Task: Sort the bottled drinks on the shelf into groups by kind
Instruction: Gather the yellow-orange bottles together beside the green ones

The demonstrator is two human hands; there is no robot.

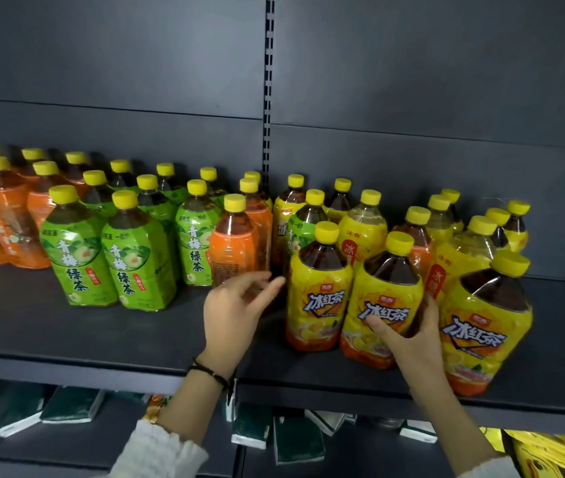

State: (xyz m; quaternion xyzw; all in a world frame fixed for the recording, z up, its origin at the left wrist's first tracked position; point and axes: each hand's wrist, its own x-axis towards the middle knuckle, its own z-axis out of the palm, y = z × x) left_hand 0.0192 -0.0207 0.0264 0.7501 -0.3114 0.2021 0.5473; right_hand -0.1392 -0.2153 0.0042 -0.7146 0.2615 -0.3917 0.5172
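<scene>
Bottled teas with yellow caps stand on a dark shelf (101, 343). Orange-labelled bottles (1, 219) crowd the far left and green-labelled ones (77, 257) the middle-left. One orange-labelled bottle (232, 250) stands among the green ones, and a green-labelled bottle (303, 229) stands among the yellow-labelled ones on the right. My right hand (408, 336) grips the lower part of the middle front yellow bottle (382, 298), which stands on the shelf. My left hand (236, 312) hovers with loosely curved fingers at the foot of the lone orange bottle, holding nothing.
A slotted upright post (268, 98) divides the dark back panel. Two more yellow bottles (319, 288) (484, 326) flank the held one closely. On the lower shelf lie dark green packets (74, 403) and yellow packages (546, 450).
</scene>
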